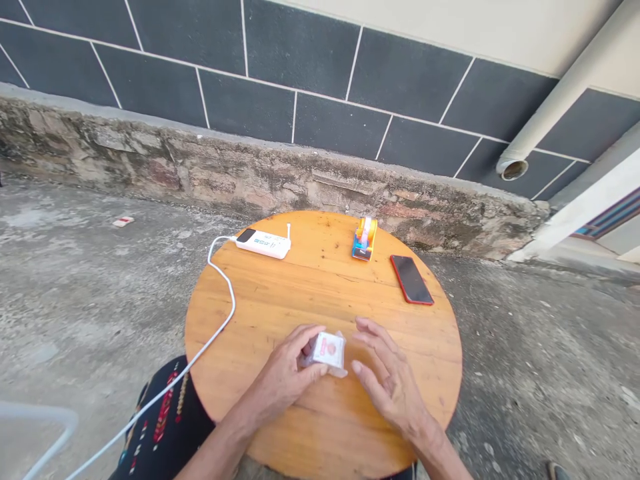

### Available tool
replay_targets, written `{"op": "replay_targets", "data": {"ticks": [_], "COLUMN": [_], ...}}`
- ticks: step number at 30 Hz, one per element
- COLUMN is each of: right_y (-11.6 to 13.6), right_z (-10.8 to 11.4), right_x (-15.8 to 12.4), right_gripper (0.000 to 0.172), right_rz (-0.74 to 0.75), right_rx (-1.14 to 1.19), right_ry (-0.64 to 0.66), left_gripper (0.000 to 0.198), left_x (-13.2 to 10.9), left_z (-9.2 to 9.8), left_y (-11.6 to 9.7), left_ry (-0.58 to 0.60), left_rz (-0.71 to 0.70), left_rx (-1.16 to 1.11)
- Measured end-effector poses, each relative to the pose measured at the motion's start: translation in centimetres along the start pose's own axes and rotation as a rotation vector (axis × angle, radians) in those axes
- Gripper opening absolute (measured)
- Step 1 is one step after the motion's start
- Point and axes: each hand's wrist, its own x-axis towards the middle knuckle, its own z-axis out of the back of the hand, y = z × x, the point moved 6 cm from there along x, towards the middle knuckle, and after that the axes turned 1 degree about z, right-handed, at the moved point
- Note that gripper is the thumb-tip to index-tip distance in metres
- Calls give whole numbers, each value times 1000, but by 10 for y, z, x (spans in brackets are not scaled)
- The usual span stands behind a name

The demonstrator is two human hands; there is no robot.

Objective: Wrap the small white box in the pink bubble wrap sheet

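A small white box with red print and a round reddish picture on its upper face sits in the grip of the left hand, thumb on the near side and fingers on the far side. Clear, crinkled plastic film surrounds it, its loose edges standing out toward the right hand; whether the film is sealed cannot be told, nor whether the box touches the table beneath. The box looks square-edged and undented on the faces that show, though the print is too small to read. The right hand is just beside it, fingers spread and slightly curled, holding nothing. As far as can be judged, the box is in hand and its film is around it, while any work by the right hand on it is not yet done. Both hands are over a round, orange-brown wooden table. Beyond the right hand stands a yellow and blue plastic tape dispenser, untouched, with a black-screened phone in a red case lying farther to its right. Beyond the left hand lies a white, rectangular power strip, its white cable running down past that hand's outer side.
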Motion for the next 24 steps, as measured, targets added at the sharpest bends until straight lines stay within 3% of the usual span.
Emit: {"op": "replay_targets", "data": {"ticks": [3,5,10,18,24], "right_y": [-9,-13,-17,-42,-44], "right_z": [-16,-27,-37,-26,-28], "right_x": [-8,-11,-2,18,12], "right_gripper": [75,85,76,64,74], "right_rz": [-62,-88,-102,-170,-172], "right_rx": [33,49,110,133,172], "right_ry": [119,156,99,17,8], "left_gripper": [51,51,47,49,77], "left_x": [-1,-1,5,42,37], "left_z": [0,0,-3,-14,-7], "left_y": [2,2,-4,-1,5], "left_ry": [0,-10,-13,8,-20], "left_rz": [14,22,36,-4,-20], "left_rx": [29,33,54,144,280]}}
